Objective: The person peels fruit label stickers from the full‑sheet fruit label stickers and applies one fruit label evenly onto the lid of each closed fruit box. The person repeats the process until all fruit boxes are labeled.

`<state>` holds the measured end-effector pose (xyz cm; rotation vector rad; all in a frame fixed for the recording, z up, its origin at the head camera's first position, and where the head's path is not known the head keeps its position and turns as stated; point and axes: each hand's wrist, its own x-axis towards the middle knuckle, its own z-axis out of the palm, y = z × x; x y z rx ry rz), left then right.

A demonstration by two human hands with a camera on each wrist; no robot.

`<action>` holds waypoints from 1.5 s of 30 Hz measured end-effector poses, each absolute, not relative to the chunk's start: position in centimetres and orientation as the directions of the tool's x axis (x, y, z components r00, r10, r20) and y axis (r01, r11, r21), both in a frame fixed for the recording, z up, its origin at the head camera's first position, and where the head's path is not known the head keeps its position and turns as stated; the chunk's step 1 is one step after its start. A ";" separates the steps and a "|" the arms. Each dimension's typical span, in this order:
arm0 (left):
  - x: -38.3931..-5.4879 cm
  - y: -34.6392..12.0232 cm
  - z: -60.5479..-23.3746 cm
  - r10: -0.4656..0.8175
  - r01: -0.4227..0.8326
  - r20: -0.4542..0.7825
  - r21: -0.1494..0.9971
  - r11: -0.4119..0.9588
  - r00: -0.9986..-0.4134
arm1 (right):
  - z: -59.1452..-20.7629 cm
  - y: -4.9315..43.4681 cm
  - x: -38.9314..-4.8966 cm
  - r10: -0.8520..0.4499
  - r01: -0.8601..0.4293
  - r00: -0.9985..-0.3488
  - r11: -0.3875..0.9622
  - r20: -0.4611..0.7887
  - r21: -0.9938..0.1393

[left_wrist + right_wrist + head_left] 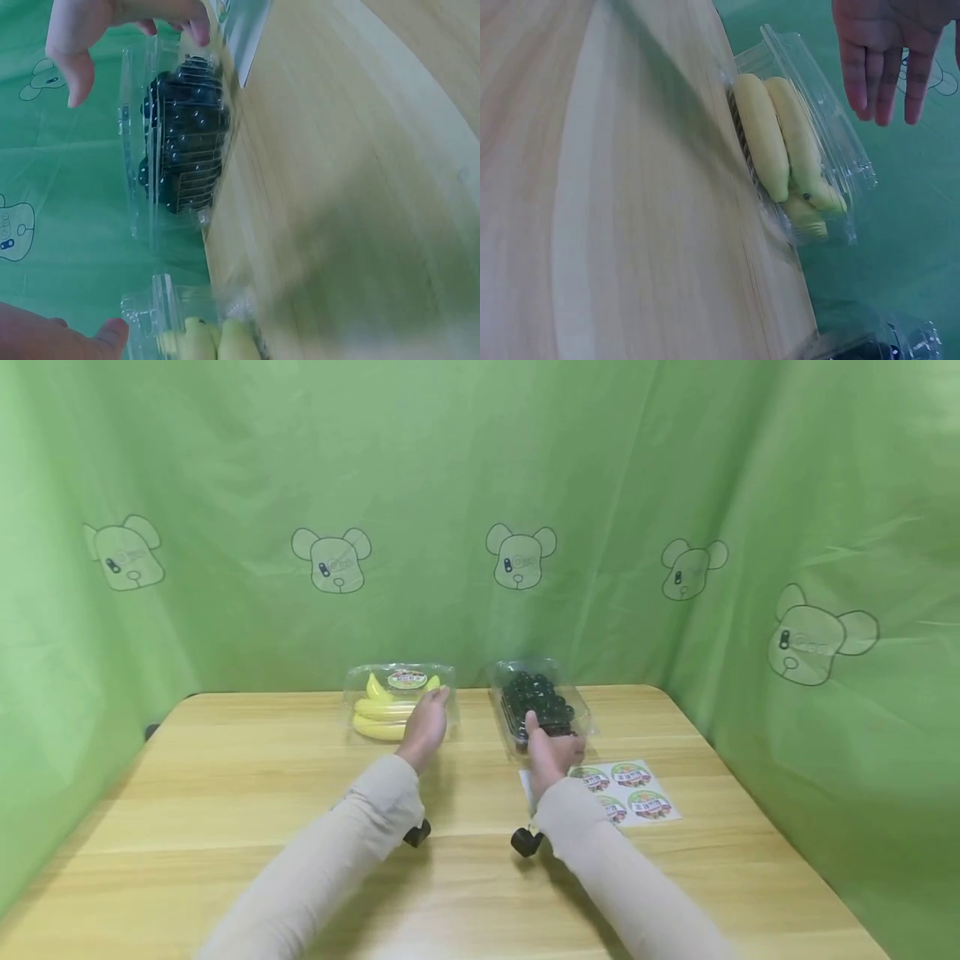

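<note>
A clear plastic clamshell box (351, 683) of yellow bananas (378, 728) stands at the back of the table, with a round label (407, 679) on its lid. My left hand (426, 727) is by its right side, fingers straight; the right wrist view shows that palm apart from the box. To the right, a second clear box (911, 346) contains dark grapes (536, 697). At its near end is my right hand (551, 756), thumb spread from the fingers and nothing gripped. Whether its fingertips touch the box I cannot tell.
A white sheet (670, 816) of round stickers lies right of centre, partly under my right hand and sleeve. The wooden table (225, 793) ends at a green curtain (427, 468) behind and at both sides. Black wrist devices (527, 842) hang below the cuffs.
</note>
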<state>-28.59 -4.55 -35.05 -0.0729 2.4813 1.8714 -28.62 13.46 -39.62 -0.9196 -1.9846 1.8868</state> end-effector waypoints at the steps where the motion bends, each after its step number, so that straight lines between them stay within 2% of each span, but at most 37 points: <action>1: -28.6 -4.5 -35.2 -0.018 -0.057 -0.054 0.960 0.273 -0.998 | -39.7 13.2 -28.7 0.605 0.267 -0.760 -0.045 -0.238 -0.963; 10: -28.4 -3.8 -36.2 0.008 -0.080 -0.085 0.962 0.260 -0.996 | -40.2 12.3 -30.1 0.684 0.307 -0.685 -0.043 -0.252 -0.951; 15: -28.4 -3.3 -36.6 0.021 -0.061 -0.069 0.965 0.254 -0.997 | -40.4 13.4 -30.3 0.684 0.321 -0.689 -0.007 -0.239 -0.947; 20: -28.4 -3.3 -36.6 0.026 -0.053 -0.061 0.970 0.239 -0.998 | -40.3 14.6 -30.4 0.674 0.303 -0.704 0.002 -0.222 -0.953; 26: -28.3 -3.3 -36.7 0.034 -0.060 -0.070 0.969 0.242 -0.997 | -40.4 16.0 -30.4 0.674 0.323 -0.716 0.090 -0.181 -0.942; 31: -28.4 -3.1 -36.8 0.031 -0.060 -0.070 0.965 0.257 -0.997 | -40.2 17.5 -30.5 0.631 0.307 -0.756 0.108 -0.173 -0.946; 36: -28.6 -2.9 -37.0 0.023 -0.063 -0.071 0.963 0.261 -0.997 | -40.1 19.2 -30.4 0.572 0.258 -0.800 0.054 -0.182 -0.965; 45: -28.7 -2.5 -37.3 0.026 -0.090 -0.098 0.969 0.231 -0.995 | -40.0 22.3 -30.8 0.522 0.247 -0.840 0.126 -0.147 -0.961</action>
